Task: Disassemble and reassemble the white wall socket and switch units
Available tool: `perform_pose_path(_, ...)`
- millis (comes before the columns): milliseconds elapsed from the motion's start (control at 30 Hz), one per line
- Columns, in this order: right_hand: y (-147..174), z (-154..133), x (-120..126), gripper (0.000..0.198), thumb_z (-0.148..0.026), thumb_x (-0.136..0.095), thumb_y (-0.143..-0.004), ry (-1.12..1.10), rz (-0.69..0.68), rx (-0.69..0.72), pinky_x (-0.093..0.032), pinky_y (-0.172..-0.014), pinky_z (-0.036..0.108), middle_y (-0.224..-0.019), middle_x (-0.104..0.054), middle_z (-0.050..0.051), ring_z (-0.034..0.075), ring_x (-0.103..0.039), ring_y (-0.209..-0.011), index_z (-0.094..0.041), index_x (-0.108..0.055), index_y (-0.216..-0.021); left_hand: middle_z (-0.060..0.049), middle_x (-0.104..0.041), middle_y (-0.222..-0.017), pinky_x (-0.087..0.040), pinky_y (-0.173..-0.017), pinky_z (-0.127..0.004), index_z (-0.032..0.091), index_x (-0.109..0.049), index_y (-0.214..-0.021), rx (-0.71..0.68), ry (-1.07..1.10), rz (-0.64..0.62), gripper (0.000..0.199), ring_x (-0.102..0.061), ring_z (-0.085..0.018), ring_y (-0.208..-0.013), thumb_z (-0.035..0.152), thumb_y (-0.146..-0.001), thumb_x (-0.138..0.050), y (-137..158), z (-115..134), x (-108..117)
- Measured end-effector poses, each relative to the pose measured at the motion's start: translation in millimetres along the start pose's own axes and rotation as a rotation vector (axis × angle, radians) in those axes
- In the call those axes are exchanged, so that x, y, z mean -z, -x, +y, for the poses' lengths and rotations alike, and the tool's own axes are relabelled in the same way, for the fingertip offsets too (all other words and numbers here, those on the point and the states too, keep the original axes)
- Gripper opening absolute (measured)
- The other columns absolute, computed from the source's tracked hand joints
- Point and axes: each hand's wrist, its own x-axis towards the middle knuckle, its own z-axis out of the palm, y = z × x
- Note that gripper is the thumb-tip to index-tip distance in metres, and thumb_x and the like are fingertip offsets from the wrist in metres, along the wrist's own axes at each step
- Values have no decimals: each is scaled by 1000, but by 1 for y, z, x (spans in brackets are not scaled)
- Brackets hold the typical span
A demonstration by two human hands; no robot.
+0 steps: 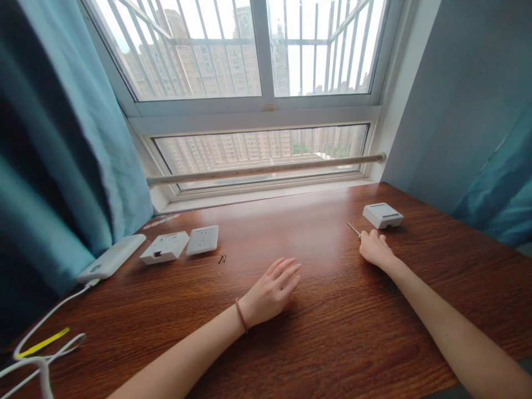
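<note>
My right hand [375, 247] is closed around the handle of a screwdriver [353, 229], whose thin metal shaft points away toward the window. Most of the handle is hidden under the fingers. Just beyond that hand, a white square box [383, 215] rests on the table. My left hand [272, 289] is open above or on the tabletop, fingers stretched out, holding nothing. To its upper left lie two small screws [222, 258]. Beside them are a white wall socket panel [203, 240] and a white mounting box [164, 247] with a dark opening in its side.
A white power strip or similar device [112, 257] lies by the blue curtain [83, 138], with a white cable [50, 310] and a yellow tag [44, 342]. Behind the wooden table [332, 332] a rail [266, 170] crosses the window.
</note>
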Motion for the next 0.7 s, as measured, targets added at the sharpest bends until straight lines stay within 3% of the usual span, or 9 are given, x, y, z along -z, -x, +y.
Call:
perform_pose_path(433,-1,2,2,32,-20,-36,-84,-51,33,-24,-38,-79,45,-110,-43,23,36,-46,-104,-8,-52,-109,-13,-49,-128,-34,-104,-49,12,-53,-111,2,13,9,31,-32,-28,-128,7,-82,-44,-1,0,2)
perform_pose_path(600,-1,1,1,35,-28,-46,-80,-105,115,-33,-37,-79,45,-110,-42,23,37,-43,-104,-7,-51,-107,-13,-49,-127,-34,-104,-49,13,-53,-111,9,23,12,30,-33,-27,-128,7,-82,-44,-2,0,3)
perform_pose_path(700,-6,3,1,47,-39,-54,-75,-161,205,-36,-35,-83,44,-111,-40,20,37,-41,-105,-9,-47,-111,-12,-49,-128,-34,-104,-49,13,-54,-109,4,17,8,28,-32,-27,-128,8,-82,-44,-2,-1,2)
